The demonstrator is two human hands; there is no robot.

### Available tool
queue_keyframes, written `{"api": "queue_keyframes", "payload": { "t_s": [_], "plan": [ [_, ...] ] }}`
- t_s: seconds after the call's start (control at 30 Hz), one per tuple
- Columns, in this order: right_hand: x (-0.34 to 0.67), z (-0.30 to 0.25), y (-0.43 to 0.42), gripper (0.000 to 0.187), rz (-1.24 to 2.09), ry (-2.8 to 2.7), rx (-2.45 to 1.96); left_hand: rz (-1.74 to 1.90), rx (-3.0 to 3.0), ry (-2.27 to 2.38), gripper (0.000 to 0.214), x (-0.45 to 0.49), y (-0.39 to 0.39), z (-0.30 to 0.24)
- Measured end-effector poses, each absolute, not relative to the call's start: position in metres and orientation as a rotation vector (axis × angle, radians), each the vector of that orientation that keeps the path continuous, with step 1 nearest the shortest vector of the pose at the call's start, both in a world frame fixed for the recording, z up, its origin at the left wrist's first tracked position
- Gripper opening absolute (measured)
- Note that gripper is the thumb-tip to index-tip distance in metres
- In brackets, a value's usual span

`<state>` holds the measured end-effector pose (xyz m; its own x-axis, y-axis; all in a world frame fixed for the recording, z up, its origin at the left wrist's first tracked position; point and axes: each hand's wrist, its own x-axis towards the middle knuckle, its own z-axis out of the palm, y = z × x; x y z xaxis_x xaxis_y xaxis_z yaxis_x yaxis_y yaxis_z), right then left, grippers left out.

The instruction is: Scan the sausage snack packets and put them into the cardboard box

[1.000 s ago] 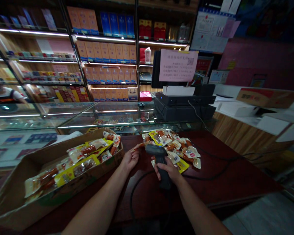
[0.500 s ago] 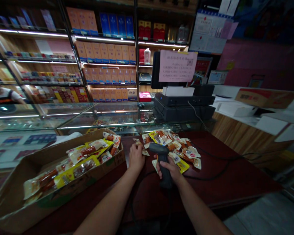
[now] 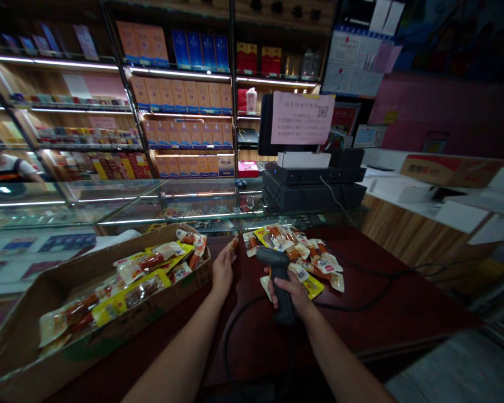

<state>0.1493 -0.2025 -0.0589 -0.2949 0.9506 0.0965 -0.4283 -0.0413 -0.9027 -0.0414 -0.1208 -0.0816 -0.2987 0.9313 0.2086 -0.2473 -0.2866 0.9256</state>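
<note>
— What does the head view show of the left hand?
— The left hand (image 3: 222,271) is pinching a small packet (image 3: 234,243) at its fingertips, just above the dark red table (image 3: 361,319). Most of the packet is hidden behind the fingers.
— And the right hand?
— The right hand (image 3: 292,291) is wrapped around the grip of a dark handheld scanner (image 3: 275,258). The scanner's head points forward and to the left, towards the left hand, but the two are apart.
— Is anything attached to it?
— A black cable (image 3: 225,338) loops over the table between the forearms. I can't make out where its ends go.
— Where are the other packets?
— A loose pile of packets (image 3: 298,252) lies on the table, just beyond the scanner and to its right; they are clear, white and yellow, with reddish-brown contents. More packets (image 3: 151,257) lie in the open carton (image 3: 163,302), left of the left hand.
— What stands behind?
— A glass counter (image 3: 193,201), then a monitor (image 3: 266,123) with a pink sheet (image 3: 300,118) over its back. Far left, behind the glass, there is another person (image 3: 21,166).
</note>
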Motion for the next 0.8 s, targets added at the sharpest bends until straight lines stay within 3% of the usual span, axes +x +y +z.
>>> {"api": "queue_keyframes", "payload": {
  "t_s": [0.17, 0.4, 0.53, 0.8],
  "plan": [
    [0.149, -0.059, -0.202, 0.04, 1.604, -1.087, -0.687, 1.72, 0.625, 0.688, 0.009, -0.037, -0.127, -0.074],
    [0.149, -0.058, -0.204, 0.038, 1.571, -1.085, -0.724, 1.617, 0.551, 0.589, 0.012, -0.039, -0.127, -0.073],
    [0.153, -0.057, -0.201, 0.025, 1.406, -0.984, -0.752, 1.641, 0.459, 0.588, 0.007, -0.038, -0.127, -0.071],
    [0.159, -0.052, -0.198, 0.029, 1.389, -0.99, -0.882, 1.666, 0.412, 0.561, 0.006, -0.036, -0.128, -0.066]
  ]
}}
